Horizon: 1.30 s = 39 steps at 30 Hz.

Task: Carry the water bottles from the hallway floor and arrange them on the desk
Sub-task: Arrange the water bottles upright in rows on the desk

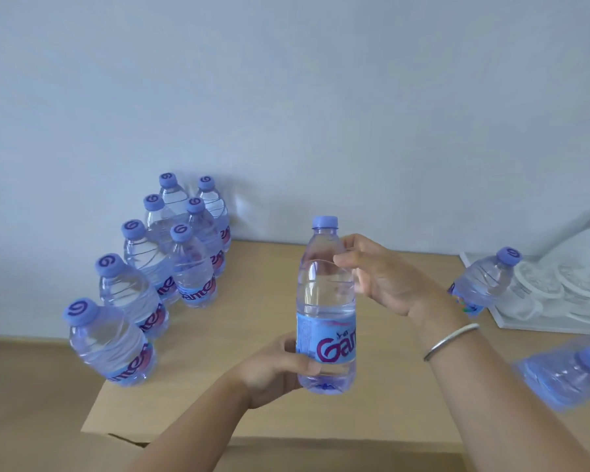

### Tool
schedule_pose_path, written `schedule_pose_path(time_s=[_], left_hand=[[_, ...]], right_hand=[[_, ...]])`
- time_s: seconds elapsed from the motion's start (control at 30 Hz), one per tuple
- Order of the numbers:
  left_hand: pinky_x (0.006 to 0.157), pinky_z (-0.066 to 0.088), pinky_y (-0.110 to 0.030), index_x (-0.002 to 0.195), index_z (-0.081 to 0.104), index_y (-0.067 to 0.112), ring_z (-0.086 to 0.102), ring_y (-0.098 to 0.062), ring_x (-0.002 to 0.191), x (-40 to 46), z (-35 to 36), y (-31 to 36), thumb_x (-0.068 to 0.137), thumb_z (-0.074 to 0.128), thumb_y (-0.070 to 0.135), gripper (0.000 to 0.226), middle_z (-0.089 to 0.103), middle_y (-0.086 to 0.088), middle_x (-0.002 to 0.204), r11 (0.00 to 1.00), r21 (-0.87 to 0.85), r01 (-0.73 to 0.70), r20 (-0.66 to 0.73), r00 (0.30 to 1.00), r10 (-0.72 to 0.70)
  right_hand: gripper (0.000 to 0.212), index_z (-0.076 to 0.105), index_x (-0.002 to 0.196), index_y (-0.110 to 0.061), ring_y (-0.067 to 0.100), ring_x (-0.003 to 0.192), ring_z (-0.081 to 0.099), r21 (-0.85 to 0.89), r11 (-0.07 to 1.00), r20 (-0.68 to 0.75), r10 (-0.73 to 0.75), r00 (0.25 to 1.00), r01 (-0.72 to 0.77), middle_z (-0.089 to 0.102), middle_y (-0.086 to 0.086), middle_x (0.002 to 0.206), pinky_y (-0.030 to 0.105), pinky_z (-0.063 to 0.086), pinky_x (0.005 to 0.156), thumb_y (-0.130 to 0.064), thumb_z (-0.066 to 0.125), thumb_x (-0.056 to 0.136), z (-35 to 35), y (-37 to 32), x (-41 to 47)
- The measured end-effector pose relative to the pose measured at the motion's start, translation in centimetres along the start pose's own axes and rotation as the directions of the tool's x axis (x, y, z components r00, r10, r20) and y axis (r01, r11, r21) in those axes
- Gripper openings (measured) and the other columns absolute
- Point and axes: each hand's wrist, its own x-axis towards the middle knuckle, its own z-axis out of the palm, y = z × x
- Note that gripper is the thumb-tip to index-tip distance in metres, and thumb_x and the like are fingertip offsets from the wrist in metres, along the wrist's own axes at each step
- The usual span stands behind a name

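Note:
A clear water bottle [326,311] with a blue cap and blue label is held upright above the wooden desk [252,318]. My left hand [280,366] grips its lower part at the label. My right hand [378,277] holds its shoulder from the right, fingers curled round it. Several matching bottles [171,264] stand in two rows on the desk's left side, against the wall. Another bottle [484,281] stands at the right by a white tray. One more bottle [569,376] shows blurred at the lower right, behind my right forearm.
A white tray [525,327] with clear glass dishes sits at the desk's right end. A pale wall rises right behind the desk. The desk's front edge runs across the bottom, with a dark gap at the lower left.

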Motion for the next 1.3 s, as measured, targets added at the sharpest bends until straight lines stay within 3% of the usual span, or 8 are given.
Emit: schedule_pose_path(time_s=[0.2, 0.47, 0.57, 0.73, 0.87, 1.0, 1.17, 1.3], left_hand=[[0.081, 0.049, -0.026, 0.117, 0.057, 0.009, 0.062, -0.018, 0.094, -2.7, -2.2, -0.3, 0.061, 0.067, 0.019, 0.058, 0.066, -0.003, 0.103, 0.996, -0.086, 0.037, 0.011, 0.999, -0.036], [0.076, 0.053, -0.028, 0.111, 0.059, -0.002, 0.067, -0.022, 0.088, -5.2, -4.2, -2.2, 0.042, 0.092, 0.037, 0.086, 0.069, -0.013, 0.099, 0.943, -0.319, -0.093, -0.224, 0.974, 0.021], [0.080, 0.055, -0.029, 0.109, 0.066, -0.001, 0.067, -0.026, 0.097, -5.6, -4.8, -2.8, 0.046, 0.093, 0.037, 0.079, 0.066, -0.020, 0.112, 0.870, -0.444, -0.214, -0.356, 0.933, 0.048], [0.080, 0.055, -0.026, 0.110, 0.069, 0.003, 0.065, -0.025, 0.106, -5.7, -5.4, -3.4, 0.074, 0.075, 0.036, 0.050, 0.064, -0.018, 0.120, 0.755, -0.574, -0.317, -0.461, 0.887, 0.022], [0.071, 0.058, -0.028, 0.106, 0.066, 0.004, 0.071, -0.022, 0.091, -6.1, -6.5, -3.8, 0.081, 0.060, 0.024, 0.032, 0.070, -0.014, 0.107, 0.701, -0.613, -0.364, -0.610, 0.782, -0.128], [0.077, 0.050, -0.032, 0.107, 0.063, 0.007, 0.066, -0.020, 0.093, -6.7, -7.7, -4.3, 0.096, 0.045, 0.020, 0.024, 0.073, -0.009, 0.097, 0.667, -0.648, -0.367, -0.655, 0.717, -0.241], [0.090, 0.044, -0.036, 0.113, 0.057, 0.000, 0.057, -0.027, 0.112, -7.3, -9.2, -4.1, 0.097, 0.038, 0.005, 0.026, 0.060, -0.017, 0.122, 0.670, -0.643, -0.370, -0.696, 0.646, -0.312], [0.100, 0.038, -0.039, 0.130, 0.041, -0.006, 0.044, -0.033, 0.128, -7.5, -10.5, -4.1, 0.096, 0.035, -0.003, 0.034, 0.047, -0.022, 0.135, 0.687, -0.613, -0.389, -0.746, 0.572, -0.342]], right_hand=[[0.044, 0.059, 0.113, -0.011, 0.023, 0.100, 0.064, -0.145, 0.988, 0.086, -0.042, 0.995, 0.054, 0.068, 0.005, 0.108, 0.041, 0.048, 0.090, -0.021, 0.064, 0.071, 3.0, 0.0, 2.0], [0.044, 0.061, 0.104, -0.011, 0.002, 0.072, 0.063, -0.204, 0.969, 0.039, -0.134, 0.990, 0.139, 0.068, -0.006, 0.085, 0.011, 0.046, 0.056, -0.018, 0.072, 0.062, 6.7, 0.4, 3.9], [0.040, 0.060, 0.103, -0.008, 0.009, 0.076, 0.063, -0.207, 0.962, -0.027, -0.186, 0.982, 0.177, 0.067, -0.002, 0.088, 0.016, 0.049, 0.061, -0.005, 0.079, 0.068, 7.7, 0.6, 4.7], [0.041, 0.059, 0.104, -0.007, 0.033, 0.100, 0.064, -0.323, 0.931, -0.124, -0.219, 0.968, 0.169, 0.067, 0.016, 0.106, 0.049, 0.051, 0.090, -0.012, 0.079, 0.069, 9.6, 1.4, 6.5], [0.040, 0.059, 0.097, -0.016, 0.018, 0.082, 0.063, -0.431, 0.888, -0.147, -0.247, 0.958, 0.163, 0.067, 0.003, 0.093, 0.043, 0.053, 0.083, -0.020, 0.083, 0.065, 10.8, 2.3, 8.3], [0.040, 0.058, 0.093, -0.021, 0.011, 0.075, 0.058, -0.482, 0.862, -0.158, -0.264, 0.952, 0.159, 0.065, -0.003, 0.088, 0.032, 0.050, 0.074, -0.024, 0.084, 0.063, 12.0, 3.4, 10.0], [0.041, 0.054, 0.088, -0.030, 0.006, 0.074, 0.059, -0.530, 0.832, -0.140, -0.276, 0.951, 0.164, 0.064, -0.008, 0.086, 0.026, 0.047, 0.070, -0.028, 0.084, 0.060, 13.9, 4.6, 12.2], [0.048, 0.055, 0.099, -0.021, 0.017, 0.089, 0.062, -0.581, 0.799, -0.100, -0.259, 0.961, 0.155, 0.064, -0.001, 0.100, 0.038, 0.051, 0.082, -0.031, 0.083, 0.061, 15.5, 5.4, 13.7]])
